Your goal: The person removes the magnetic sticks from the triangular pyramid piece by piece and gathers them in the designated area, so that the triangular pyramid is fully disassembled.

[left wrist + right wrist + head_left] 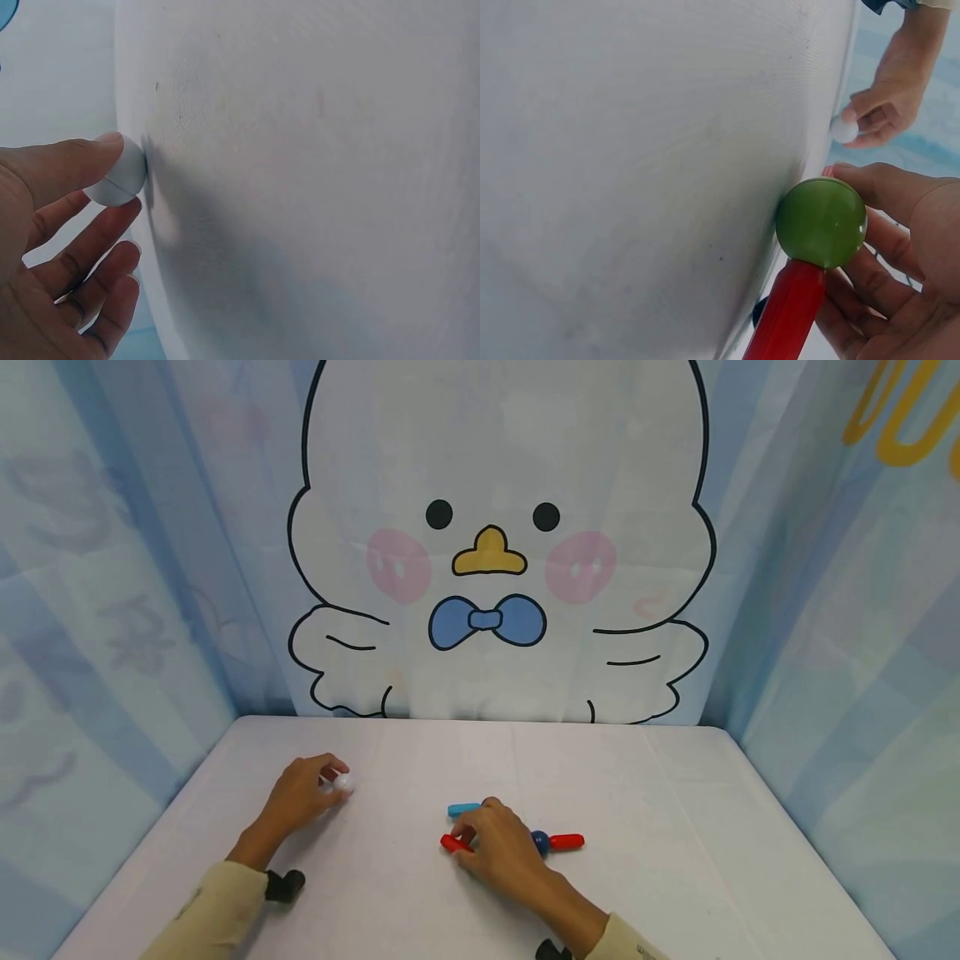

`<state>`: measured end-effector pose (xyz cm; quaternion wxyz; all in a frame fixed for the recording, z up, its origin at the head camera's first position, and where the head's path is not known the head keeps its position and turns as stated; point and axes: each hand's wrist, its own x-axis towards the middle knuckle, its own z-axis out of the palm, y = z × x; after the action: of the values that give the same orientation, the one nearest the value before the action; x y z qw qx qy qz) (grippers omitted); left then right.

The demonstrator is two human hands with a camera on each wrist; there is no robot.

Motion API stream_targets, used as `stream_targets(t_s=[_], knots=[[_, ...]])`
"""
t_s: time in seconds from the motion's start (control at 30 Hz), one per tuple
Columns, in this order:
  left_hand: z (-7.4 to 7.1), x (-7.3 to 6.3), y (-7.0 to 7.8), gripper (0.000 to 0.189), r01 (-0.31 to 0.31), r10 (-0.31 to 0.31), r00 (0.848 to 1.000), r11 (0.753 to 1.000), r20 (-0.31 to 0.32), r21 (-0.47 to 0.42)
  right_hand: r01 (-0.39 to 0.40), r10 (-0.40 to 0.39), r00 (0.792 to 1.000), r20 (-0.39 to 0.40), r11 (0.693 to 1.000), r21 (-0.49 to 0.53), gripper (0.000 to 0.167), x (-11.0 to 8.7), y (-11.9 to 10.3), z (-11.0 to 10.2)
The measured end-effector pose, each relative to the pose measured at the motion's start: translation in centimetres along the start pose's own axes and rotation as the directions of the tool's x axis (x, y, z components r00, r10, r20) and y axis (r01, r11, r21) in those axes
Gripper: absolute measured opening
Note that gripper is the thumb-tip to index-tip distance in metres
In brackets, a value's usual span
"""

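Observation:
My left hand (pixel 303 793) pinches a small white ball (pixel 124 176) between thumb and fingers at the table's left side. A faint seam runs round the ball, which touches or sits just over the tabletop. Nearer the middle, my right hand (pixel 504 852) holds the left red end (pixel 454 843) of a toy stick with thumb and fingertips. Another red end (pixel 566 842) points right from a ball (pixel 821 223) that looks green in the right wrist view, dark blue from above. My hand hides the stick's middle. Just behind lies a light-blue stick (pixel 463 810), partly covered.
The white-covered table (pixel 660 810) runs back to a cloth backdrop (pixel 495 685) with a cartoon bird. Pale blue printed cloth (pixel 97 635) hangs along both sides. Dark wrist-camera mounts (pixel 285 887) stick out near the sleeves.

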<state>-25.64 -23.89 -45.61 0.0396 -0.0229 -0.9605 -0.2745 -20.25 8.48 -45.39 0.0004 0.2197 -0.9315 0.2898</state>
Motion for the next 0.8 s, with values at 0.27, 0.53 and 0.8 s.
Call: stream_targets(t_s=[0.27, 0.53, 0.8], knots=[[0.0, -0.3, -0.1, 0.040, 0.008, -0.008, 1.000, 1.000, 0.007, 0.015, 0.007, -0.007, 1.000, 0.005, 1.000, 0.000, 0.018, -0.1, 0.0, -0.2], [-0.1, -1.1, 0.4, 0.046, -0.029, 0.029, 0.999, 0.999, -0.024, 0.040, 0.008, -0.008, 1.000, -0.008, 0.999, 0.037, 0.018, -0.2, 0.9, -0.9], [-0.1, -2.0, 3.4, 0.047, -0.206, 0.216, 0.966, 0.975, -0.139, 0.086, 0.003, 0.002, 0.994, -0.107, 0.999, 0.048, 0.017, 0.1, 2.4, -2.4]])
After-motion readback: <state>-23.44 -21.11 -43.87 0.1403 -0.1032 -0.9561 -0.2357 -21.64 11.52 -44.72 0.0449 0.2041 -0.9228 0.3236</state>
